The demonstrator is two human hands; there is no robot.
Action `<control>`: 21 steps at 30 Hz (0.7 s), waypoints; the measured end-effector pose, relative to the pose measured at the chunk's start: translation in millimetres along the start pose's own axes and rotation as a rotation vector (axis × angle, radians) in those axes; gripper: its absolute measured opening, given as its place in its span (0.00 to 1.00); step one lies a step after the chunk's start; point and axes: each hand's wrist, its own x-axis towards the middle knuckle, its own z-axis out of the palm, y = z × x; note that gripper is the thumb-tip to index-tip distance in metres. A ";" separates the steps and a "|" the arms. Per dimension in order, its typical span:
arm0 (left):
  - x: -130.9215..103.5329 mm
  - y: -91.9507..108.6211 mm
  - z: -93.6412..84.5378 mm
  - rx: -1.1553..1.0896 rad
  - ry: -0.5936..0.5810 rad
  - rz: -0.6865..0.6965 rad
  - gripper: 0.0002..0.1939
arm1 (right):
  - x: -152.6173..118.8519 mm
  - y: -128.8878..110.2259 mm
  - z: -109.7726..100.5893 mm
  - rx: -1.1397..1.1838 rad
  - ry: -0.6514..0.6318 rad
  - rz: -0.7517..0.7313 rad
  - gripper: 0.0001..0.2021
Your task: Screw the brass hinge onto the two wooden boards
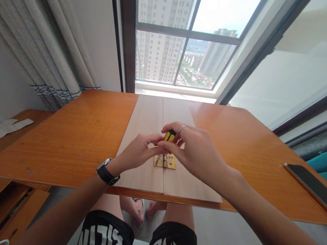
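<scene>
My right hand (192, 142), with a ring on one finger, is closed around the yellow-and-black handle (169, 136) of what looks like a screwdriver. Its shaft and tip are hidden behind my fingers. My left hand (142, 150) has thumb and index finger pinched just below that handle; what they grip is covered. Under both hands lies a gold-coloured hinge (164, 161) with holes in its leaves. It straddles the seam between a left wooden board (138, 175) and a right wooden board (193, 184), which lie flat side by side.
The boards rest on an orange-brown wooden table (89, 137) before a window. A dark, flat tablet-like object (314, 188) lies at the right edge. At the left are a lower wooden surface with a white paper-like strip (4, 129) and an open drawer (1, 209).
</scene>
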 end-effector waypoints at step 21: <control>109.5 -60.7 24.3 0.662 -0.289 0.060 0.11 | -37.9 94.8 -19.0 -0.231 -0.168 0.407 0.07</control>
